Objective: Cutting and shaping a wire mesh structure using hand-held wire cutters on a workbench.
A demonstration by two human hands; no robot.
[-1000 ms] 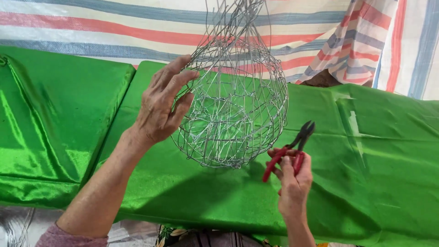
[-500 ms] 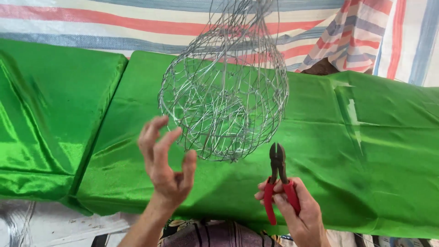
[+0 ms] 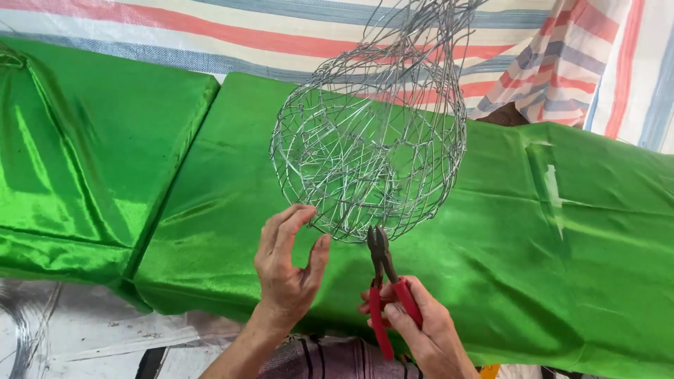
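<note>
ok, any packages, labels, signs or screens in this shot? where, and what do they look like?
None in view: no package, label, sign or screen.
What is there: a round wire mesh basket hanging over green satin cloth.
Left hand open just below the basket.
Right hand holds red-handled cutters.
Striped tarp behind, unprinted.

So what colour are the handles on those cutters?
Red, on the cutters in the right hand; head view.

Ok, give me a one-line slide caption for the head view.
Left hand cups the underside of a hanging wire mesh basket while right hand raises red-handled cutters above green satin cloth.
</note>
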